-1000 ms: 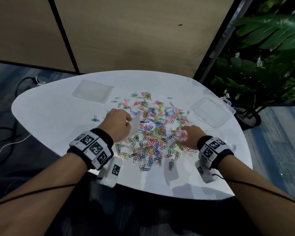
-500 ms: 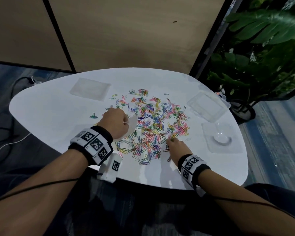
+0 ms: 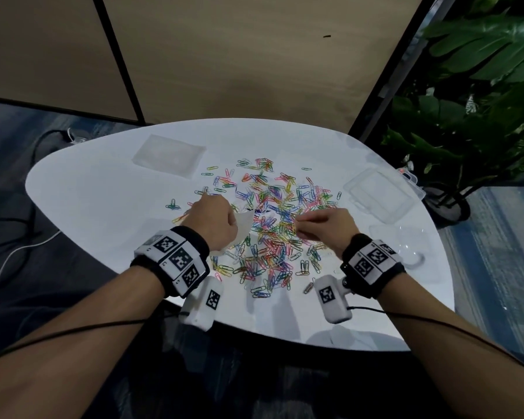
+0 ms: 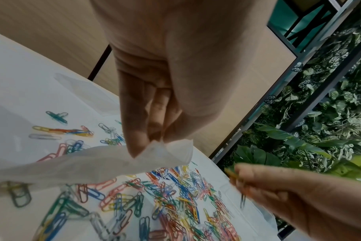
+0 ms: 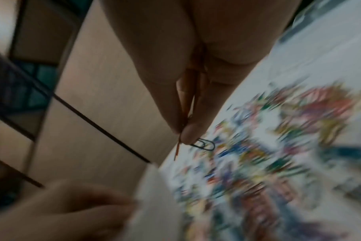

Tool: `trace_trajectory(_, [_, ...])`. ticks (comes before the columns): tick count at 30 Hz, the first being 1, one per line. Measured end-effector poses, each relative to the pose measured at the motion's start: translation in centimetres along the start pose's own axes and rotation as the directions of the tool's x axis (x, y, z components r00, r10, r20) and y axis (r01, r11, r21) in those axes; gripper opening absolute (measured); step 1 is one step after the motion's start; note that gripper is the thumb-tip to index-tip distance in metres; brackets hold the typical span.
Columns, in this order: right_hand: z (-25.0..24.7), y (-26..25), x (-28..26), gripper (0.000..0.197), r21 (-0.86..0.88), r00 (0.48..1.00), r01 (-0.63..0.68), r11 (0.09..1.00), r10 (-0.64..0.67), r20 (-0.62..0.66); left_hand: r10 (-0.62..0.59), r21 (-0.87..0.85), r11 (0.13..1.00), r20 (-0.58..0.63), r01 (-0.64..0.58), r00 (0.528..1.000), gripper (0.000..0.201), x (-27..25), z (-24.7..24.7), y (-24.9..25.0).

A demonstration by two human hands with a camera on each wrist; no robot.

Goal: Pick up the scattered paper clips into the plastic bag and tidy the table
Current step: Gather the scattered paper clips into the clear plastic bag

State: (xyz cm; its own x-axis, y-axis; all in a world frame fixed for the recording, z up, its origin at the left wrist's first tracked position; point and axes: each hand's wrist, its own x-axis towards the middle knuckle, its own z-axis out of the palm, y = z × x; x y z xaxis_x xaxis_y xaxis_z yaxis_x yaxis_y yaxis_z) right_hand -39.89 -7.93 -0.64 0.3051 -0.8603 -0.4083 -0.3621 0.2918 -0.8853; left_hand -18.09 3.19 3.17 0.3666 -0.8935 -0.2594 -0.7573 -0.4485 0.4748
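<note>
I'm bringing my right hand [image 3: 324, 226], now pinching paper clips [image 5: 204, 144], off the pile [image 3: 270, 225] at mid-frame twd the plastic bag [image 4: 89, 164] my left hand [image 3: 212, 222] is gripping above the worktop [image 3: 103, 201]; drop-in nxt, prob.

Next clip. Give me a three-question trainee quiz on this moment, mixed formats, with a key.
1. True or false: the left hand pinches the plastic bag.
2. What does the right hand hold? A) a box lid B) paper clips C) nothing
3. Fill in: most clips lie loose on the white ____.

Key: 1 true; 2 B; 3 table.
</note>
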Motion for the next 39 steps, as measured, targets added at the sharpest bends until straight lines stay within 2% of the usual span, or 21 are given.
trace_trajectory(2, [1.9,-1.9,-1.6,0.015,0.244,0.989,-0.014,0.97,-0.023,0.147,-0.002,-0.05,0.999,0.029,0.003,1.0,0.016,-0.1,0.2,0.2])
trace_trajectory(4, [3.8,-2.9,-2.9,0.017,0.352,0.971,-0.076,0.933,-0.011,0.24,0.007,-0.085,0.996,0.028,-0.005,1.0,0.016,-0.1,0.4,0.4])
trace_trajectory(6, [5.3,-2.7,-3.2,0.017,0.38,0.961,-0.13,0.916,0.021,0.277,0.024,-0.119,0.993,0.019,-0.022,1.0,0.016,-0.2,0.7,0.5])
trace_trajectory(11, [7.6,-1.5,-1.8,0.006,0.369,0.959,-0.189,0.91,0.091,0.267,0.059,-0.242,0.969,0.023,-0.052,0.998,0.012,-0.2,1.0,0.6])
trace_trajectory(14, [8.4,-1.2,-1.2,0.015,0.283,0.942,-0.198,0.938,0.102,0.321,0.099,-0.267,0.959,0.02,-0.09,0.995,0.011,-0.2,1.1,0.4])
trace_trajectory(17, [9.2,-0.8,-1.4,0.01,0.173,0.975,-0.134,0.976,0.098,0.201,0.133,-0.231,0.965,0.012,-0.126,0.991,0.012,-0.4,1.3,0.4])
trace_trajectory(19, [9.5,-0.5,-1.4,0.012,-0.092,0.99,0.02,0.996,-0.007,0.14,0.14,-0.222,0.966,0.005,-0.135,0.99,0.013,-0.5,1.3,0.3])
trace_trajectory(21, [9.7,-0.8,-1.6,0.02,-0.373,0.975,0.165,0.913,-0.094,0.201,0.135,-0.213,0.968,-0.003,-0.133,0.991,0.013,-0.5,1.1,0.1])
trace_trajectory(22, [9.8,-1.1,-1.8,0.023,-0.455,0.96,0.224,0.862,-0.114,0.257,0.128,-0.206,0.97,-0.006,-0.127,0.992,0.013,-0.4,1.0,0.0])
trace_trajectory(24, [9.5,-1.8,-1.9,0.029,-0.514,0.935,0.308,0.801,-0.155,0.32,0.109,-0.207,0.972,-0.015,-0.11,0.994,0.013,-0.4,0.6,-0.1])
trace_trajectory(26, [8.3,-2.5,-2.1,0.025,-0.428,0.923,0.34,0.838,-0.21,0.322,0.092,-0.203,0.974,-0.033,-0.097,0.995,0.013,-0.4,0.1,-0.2])
trace_trajectory(28, [6.1,-2.4,-2.2,0.02,-0.337,0.925,0.336,0.88,-0.242,0.292,0.076,-0.187,0.979,-0.045,-0.083,0.996,0.017,-0.4,-0.4,-0.4])
trace_trajectory(29, [4.4,-1.8,-2.0,0.019,-0.388,0.932,0.34,0.857,-0.251,0.263,0.071,-0.186,0.98,-0.034,-0.076,0.997,0.018,-0.4,-0.6,-0.5])
trace_trajectory(31, [0.5,-0.1,-1.5,0.024,-0.659,0.953,0.302,0.689,-0.205,0.223,0.063,-0.17,0.983,-0.012,-0.064,0.998,0.019,-0.5,-0.7,-0.7])
trace_trajectory(33, [-3.5,2.3,-1.3,0.056,-0.853,0.987,0.147,0.5,-0.023,0.157,0.054,-0.153,0.987,0.003,-0.053,0.999,0.017,-0.6,-0.6,-0.9])
trace_trajectory(34, [-4.9,3.5,-1.5,0.071,-0.881,0.99,0.073,0.467,0.071,0.12,0.047,-0.15,0.988,0.006,-0.045,0.999,0.016,-0.5,-0.6,-0.9])
trace_trajectory(36, [-6.0,5.5,-2.6,0.088,-0.852,0.977,-0.006,0.523,0.186,0.107,0.038,-0.139,0.99,0.009,-0.036,0.999,0.016,-0.6,-0.7,-0.9])
trace_trajectory(39, [-4.8,8.2,-3.6,0.094,-0.773,0.98,0.047,0.632,0.119,0.157,0.037,-0.11,0.993,0.014,-0.036,0.999,0.017,-0.6,-0.7,-0.9])
